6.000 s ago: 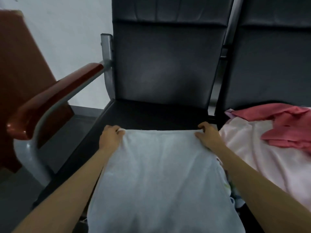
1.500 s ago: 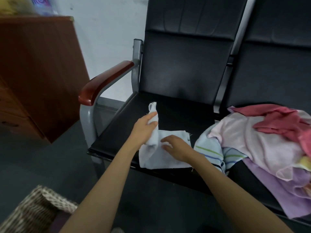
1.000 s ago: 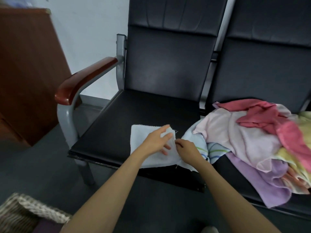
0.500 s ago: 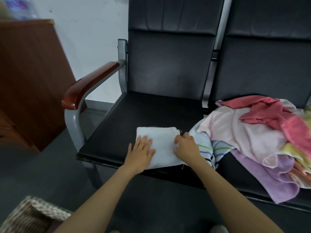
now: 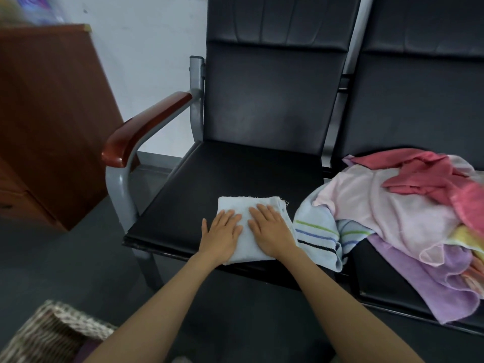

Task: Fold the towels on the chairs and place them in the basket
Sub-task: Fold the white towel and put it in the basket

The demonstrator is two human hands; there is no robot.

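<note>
I am pressing left hand (image 5: 221, 233) and right hand (image 5: 271, 231), fingers straight, together, onto a square-folded white terry towel (image 5: 246, 204) on smooth black chair seat (image 5: 222, 174).

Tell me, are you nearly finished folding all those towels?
Not nearly. One white towel looks folded into a small square on the left seat. The left hand and right hand press flat on it. It has yet to go into the wicker basket on the floor, and a heap of unfolded towels waits on the right seat.
</note>
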